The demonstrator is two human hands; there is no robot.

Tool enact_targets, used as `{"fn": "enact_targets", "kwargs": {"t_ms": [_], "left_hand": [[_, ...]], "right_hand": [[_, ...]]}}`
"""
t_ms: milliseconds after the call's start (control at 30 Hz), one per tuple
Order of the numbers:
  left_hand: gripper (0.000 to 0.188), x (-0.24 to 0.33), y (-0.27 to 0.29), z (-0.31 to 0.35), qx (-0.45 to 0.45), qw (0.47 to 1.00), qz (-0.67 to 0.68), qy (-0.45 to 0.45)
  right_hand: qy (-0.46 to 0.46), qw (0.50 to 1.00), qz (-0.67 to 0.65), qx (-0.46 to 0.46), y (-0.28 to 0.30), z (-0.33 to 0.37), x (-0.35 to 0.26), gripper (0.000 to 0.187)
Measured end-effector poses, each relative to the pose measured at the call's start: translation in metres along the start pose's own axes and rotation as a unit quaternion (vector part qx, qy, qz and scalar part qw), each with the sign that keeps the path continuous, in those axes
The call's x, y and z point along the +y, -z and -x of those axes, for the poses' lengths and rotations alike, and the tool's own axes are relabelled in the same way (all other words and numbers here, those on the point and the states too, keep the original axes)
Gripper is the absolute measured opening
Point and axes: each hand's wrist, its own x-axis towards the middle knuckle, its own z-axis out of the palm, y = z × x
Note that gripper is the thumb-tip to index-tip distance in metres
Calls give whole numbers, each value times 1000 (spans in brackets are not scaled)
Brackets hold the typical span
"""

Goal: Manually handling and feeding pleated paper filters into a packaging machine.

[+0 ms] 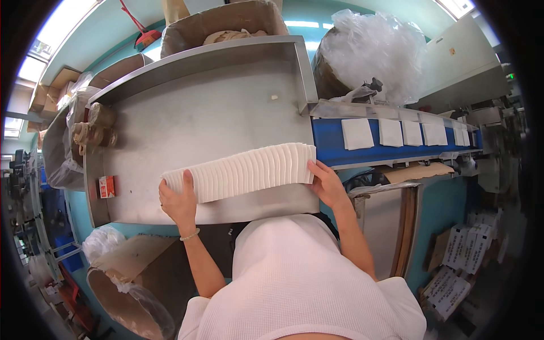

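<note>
A long overlapping row of folded white napkins (249, 171) lies slanted across the front of the steel table (204, 102), its right end by the conveyor. My left hand (178, 202) is closed round the row's left end, with the thumb on top and a bracelet at the wrist. At the other end my right hand (327, 182) grips the edge of the row, its fingertips against the last napkins. On the blue conveyor belt (330, 131) to the right, several single folded white napkins (358, 134) lie spaced apart.
Raised steel walls edge the table. At its left side stand brown jars (99, 127) and a small red-and-white box (106, 187). A cardboard box (226, 22) is behind it, and clear plastic bags (377, 54) sit behind the conveyor. A large carton (136, 272) stands below left.
</note>
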Motion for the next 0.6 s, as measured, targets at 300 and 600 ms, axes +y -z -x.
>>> {"fn": "enact_targets", "kwargs": {"t_ms": [300,600], "left_hand": [[83,2,-9,5,22,999,3,-46],[84,1,0,8,11,999,31,-10]], "right_hand": [[123,986,-10,113,58,-8,-6,26],[36,996,80,26,-3,-2,5,34]]}}
